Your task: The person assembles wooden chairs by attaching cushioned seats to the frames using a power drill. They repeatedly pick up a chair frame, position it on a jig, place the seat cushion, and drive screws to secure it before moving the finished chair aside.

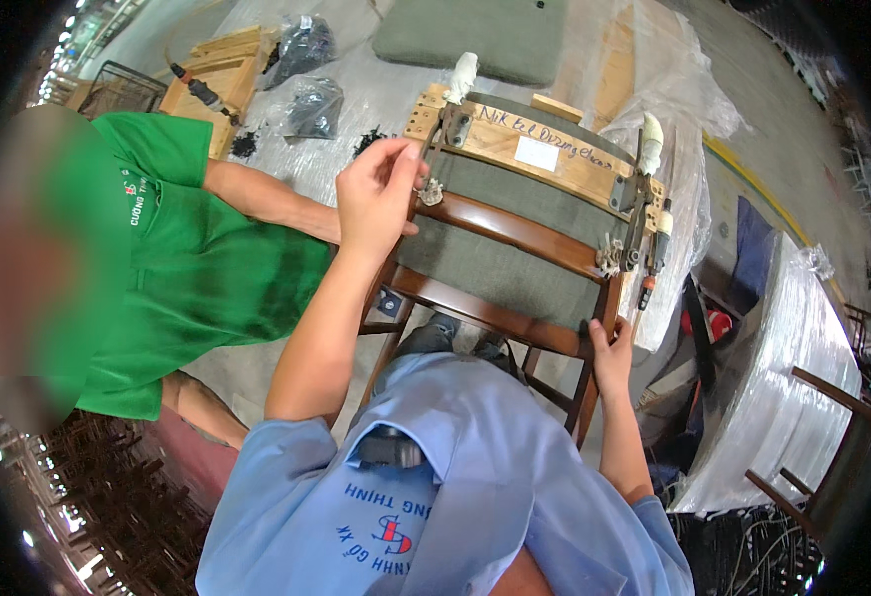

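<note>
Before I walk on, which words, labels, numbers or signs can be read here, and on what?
I won't copy wording, only say where it stands:
Curved wooden board: dark handwriting along its face.
White label on that board: too small to make out any print.
Blue shirt: blue lettering around an emblem.
Green shirt: small white lettering beside an emblem.

Glossy brown chair (pixel 515 232) over grey padding (pixel 515 274)
</note>
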Motion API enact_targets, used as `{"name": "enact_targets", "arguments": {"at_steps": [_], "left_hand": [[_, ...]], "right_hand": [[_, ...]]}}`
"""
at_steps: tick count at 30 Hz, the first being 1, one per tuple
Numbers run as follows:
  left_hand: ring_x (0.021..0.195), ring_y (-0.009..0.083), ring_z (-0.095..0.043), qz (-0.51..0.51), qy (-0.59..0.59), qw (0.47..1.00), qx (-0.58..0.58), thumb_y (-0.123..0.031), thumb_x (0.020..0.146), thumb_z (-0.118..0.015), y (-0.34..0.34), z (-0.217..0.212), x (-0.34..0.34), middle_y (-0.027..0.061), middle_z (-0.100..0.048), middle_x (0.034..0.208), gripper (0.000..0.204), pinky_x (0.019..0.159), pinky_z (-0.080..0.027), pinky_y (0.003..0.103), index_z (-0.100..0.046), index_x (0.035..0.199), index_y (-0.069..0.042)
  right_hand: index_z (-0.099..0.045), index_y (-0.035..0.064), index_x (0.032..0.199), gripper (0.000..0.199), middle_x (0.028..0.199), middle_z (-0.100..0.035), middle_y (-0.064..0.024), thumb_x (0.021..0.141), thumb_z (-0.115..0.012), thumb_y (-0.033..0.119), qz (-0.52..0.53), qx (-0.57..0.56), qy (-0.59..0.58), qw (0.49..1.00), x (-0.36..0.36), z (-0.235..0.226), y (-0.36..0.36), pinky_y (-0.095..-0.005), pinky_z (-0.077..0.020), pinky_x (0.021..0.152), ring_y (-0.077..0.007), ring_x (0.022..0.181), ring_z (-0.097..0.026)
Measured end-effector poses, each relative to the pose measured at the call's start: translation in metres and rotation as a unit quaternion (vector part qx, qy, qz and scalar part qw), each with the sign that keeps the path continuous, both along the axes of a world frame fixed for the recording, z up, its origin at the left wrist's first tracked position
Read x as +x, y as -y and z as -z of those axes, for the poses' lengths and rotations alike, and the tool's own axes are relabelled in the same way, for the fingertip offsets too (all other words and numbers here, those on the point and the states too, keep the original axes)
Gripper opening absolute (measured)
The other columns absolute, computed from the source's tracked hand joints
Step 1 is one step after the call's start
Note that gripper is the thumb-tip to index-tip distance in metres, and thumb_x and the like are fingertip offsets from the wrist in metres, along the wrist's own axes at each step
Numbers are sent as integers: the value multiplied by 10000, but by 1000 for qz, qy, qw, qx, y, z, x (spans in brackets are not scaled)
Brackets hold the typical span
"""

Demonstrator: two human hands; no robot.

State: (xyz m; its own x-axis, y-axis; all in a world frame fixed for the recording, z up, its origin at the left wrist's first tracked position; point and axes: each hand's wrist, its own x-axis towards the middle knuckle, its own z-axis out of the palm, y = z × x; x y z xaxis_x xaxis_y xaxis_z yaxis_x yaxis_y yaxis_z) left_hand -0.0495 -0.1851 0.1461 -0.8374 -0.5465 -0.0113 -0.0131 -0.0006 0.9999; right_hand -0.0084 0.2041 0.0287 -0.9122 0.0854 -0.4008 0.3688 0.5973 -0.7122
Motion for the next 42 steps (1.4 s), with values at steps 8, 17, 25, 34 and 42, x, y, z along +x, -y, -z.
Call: {"name": "enact_targets", "arguments": {"at_steps": [8,17,25,34,42], "left_hand": [[759,107,-626,-13,120,975,-185,-92,1008,-613,-30,-55,151,66,-692,854,167,692,-508,241,-680,1060,52],[767,92,-629,-117,108,975,-153,-108,1010,-616,9,-65,305,65,-702,885,178,704,-514,236,-680,1102,30],[829,93,-634,-7,167,982,-93,-136,981,-658,62,-2,328,23,-700,876,167,728,-510,253,-696,1063,5],[693,145,-671,10,242,964,-107,-172,849,-758,124,127,142,81,-719,790,218,640,-537,302,-729,974,4],[880,302,-700,-69,358,894,-261,-251,692,-868,148,248,15,169,-715,950,593,799,-557,390,-657,1178,16]], "right_hand": [[-399,-91,1381,661,1244,-582,-352,947,-675,324,-33,16,-13,999,10,4,4,-464,-449,1009,-457,1192,-587],[-480,-90,1336,630,1196,-626,-359,974,-615,407,-45,76,-80,993,13,23,-8,-486,-461,997,-487,1167,-602],[-579,-89,1206,560,1113,-664,-336,933,-656,393,-65,143,-54,986,7,7,-6,-497,-488,936,-475,1096,-638],[-658,-71,1085,536,1008,-682,-254,1002,-572,451,1,84,-27,996,-6,15,-11,-414,-486,901,-333,975,-662],[-605,-78,1200,557,1179,-587,-277,864,-759,339,76,307,-194,929,-101,102,-115,-471,-447,982,-438,1122,-562]]}}
